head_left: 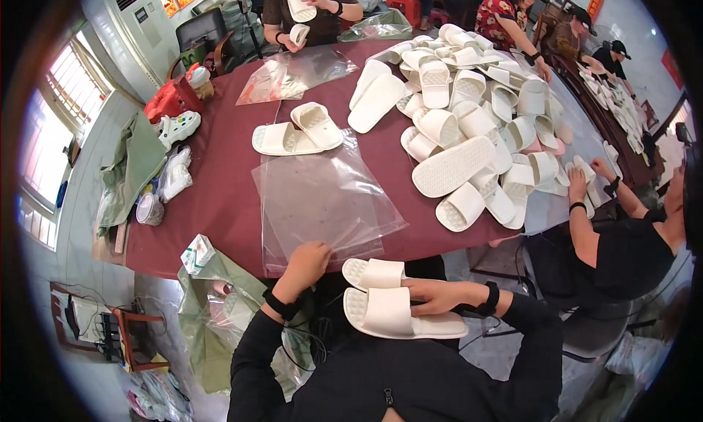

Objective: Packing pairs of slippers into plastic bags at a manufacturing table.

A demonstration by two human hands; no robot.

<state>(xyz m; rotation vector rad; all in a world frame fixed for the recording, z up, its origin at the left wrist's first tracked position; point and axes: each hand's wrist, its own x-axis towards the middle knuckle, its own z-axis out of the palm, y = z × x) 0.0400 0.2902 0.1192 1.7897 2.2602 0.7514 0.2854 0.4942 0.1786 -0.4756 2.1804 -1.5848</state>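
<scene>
Right hand (436, 296): held a pair of white slide slippers (399, 316) above the lap, just off the near table edge. Its fingers ran in at the foot openings and were closed about the pair; fingertips hidden by the straps. The two slippers lay side by side, toes to the left.

Left hand (311, 262): at the near edge of the clear plastic bags (315, 202), fingers bent. Could not tell whether it pinched the film or merely rested on it.

The bags lay flat, overlapping, on the maroon tablecloth (212, 173). At their far end sat a second slipper pair (285, 138), one slipper leaning across the other. To the right, a large heap of white slippers (469, 122) covered that side of the table, some soles up.

Across the table, a co-worker (315, 12) held one slipper in each hand, behind another clear bag (289, 78). A small carton (198, 254) stood at the near left edge.
</scene>
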